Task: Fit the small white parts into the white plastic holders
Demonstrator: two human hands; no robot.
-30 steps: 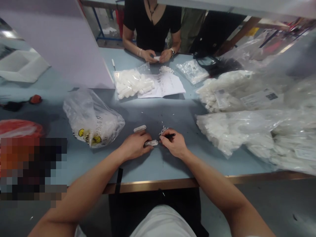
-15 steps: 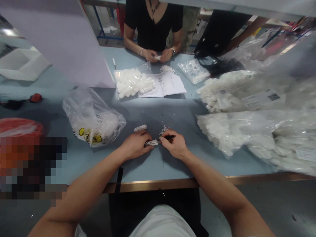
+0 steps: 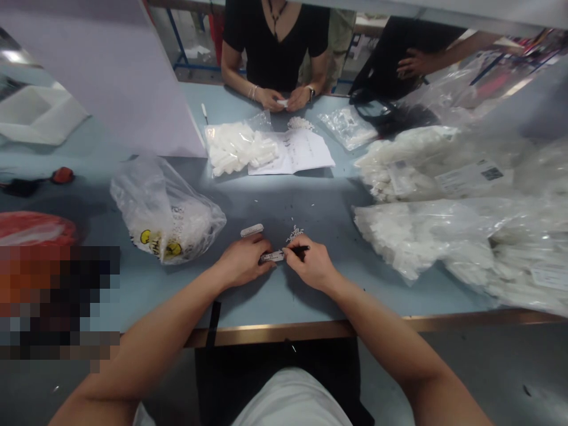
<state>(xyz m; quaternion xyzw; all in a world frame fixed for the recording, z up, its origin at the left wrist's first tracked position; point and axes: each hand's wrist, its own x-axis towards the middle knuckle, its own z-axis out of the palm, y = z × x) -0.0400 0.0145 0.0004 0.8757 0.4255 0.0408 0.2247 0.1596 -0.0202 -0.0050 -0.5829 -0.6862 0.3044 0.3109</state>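
A: What does the person at the table hold?

B: A small white strip [image 3: 271,256] with dark marks on it. It is between the two hands, low over the blue table [image 3: 266,310], near the front edge. I cannot tell if it touches the surface.

A: And how is the grip?

B: The left hand [image 3: 243,262] seems closed on one end of the strip. The right hand [image 3: 310,264] is clenched around a black pen [image 3: 302,250], and its fingers are very near the strip.

A: Is much of the work done?

B: It is hard to say. A second strip [image 3: 251,230] lies just beyond the left hand, and a little heap of white bits [image 3: 294,233] lies just beyond the right hand.

A: What about the bags?

B: On the left is a clear bag [image 3: 166,216] with yellow print, and white pieces are inside. On the right, big clear bags [image 3: 412,236] are heavy with white parts, so much is left in them. At the far side, a flatter bag [image 3: 235,148] of white pieces lies beside a paper booklet [image 3: 302,152].

A: Anybody else?

B: Yes, across the table, a co-worker's hands [image 3: 284,102] hold a small white piece.
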